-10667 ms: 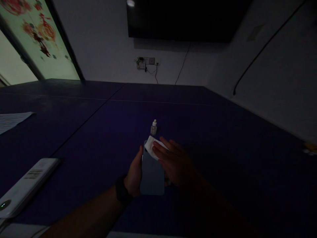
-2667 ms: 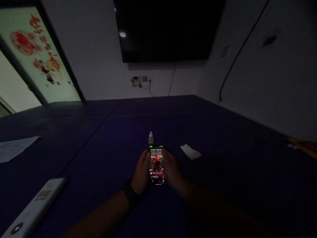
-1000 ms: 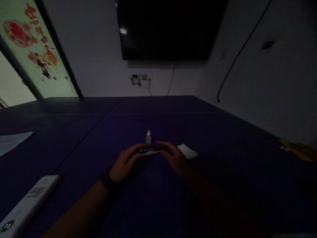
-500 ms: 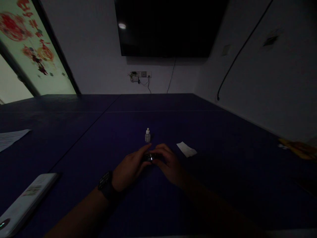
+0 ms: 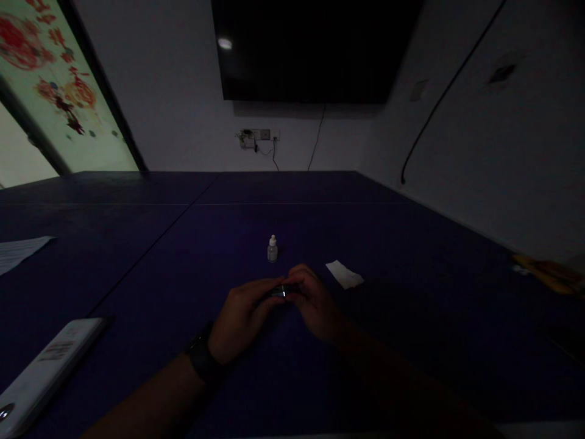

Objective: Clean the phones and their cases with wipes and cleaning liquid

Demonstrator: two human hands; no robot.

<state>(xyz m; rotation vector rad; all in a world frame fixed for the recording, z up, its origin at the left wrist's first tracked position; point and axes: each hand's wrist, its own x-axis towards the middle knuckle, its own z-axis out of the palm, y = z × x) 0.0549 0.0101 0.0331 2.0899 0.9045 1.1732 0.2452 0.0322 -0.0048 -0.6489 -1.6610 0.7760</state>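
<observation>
Between my two hands is a small dark object [image 5: 278, 292] with a shiny bright spot; the dim light hides its kind. My left hand [image 5: 242, 314], with a dark watch [image 5: 203, 353] at the wrist, grips its left end between thumb and fingers. My right hand [image 5: 315, 305] pinches the right end, fingers on top and thumb below. Just beyond the hands a small dropper bottle [image 5: 272, 251] with a white cap stands upright. A piece of white paper [image 5: 345, 275] lies to the right of my right hand.
The hands are over a dark blue table [image 5: 256, 390]. A long white device [image 5: 50, 372] lies at the left, with a printed sheet [image 5: 22, 251] farther back. Something yellow [image 5: 548, 275] sits at the right edge. A large screen [image 5: 311, 49] hangs on the wall.
My left fingers have come down from a raised position and now lie along the dark object's top. The object has shifted slightly right and shows more of its length.
</observation>
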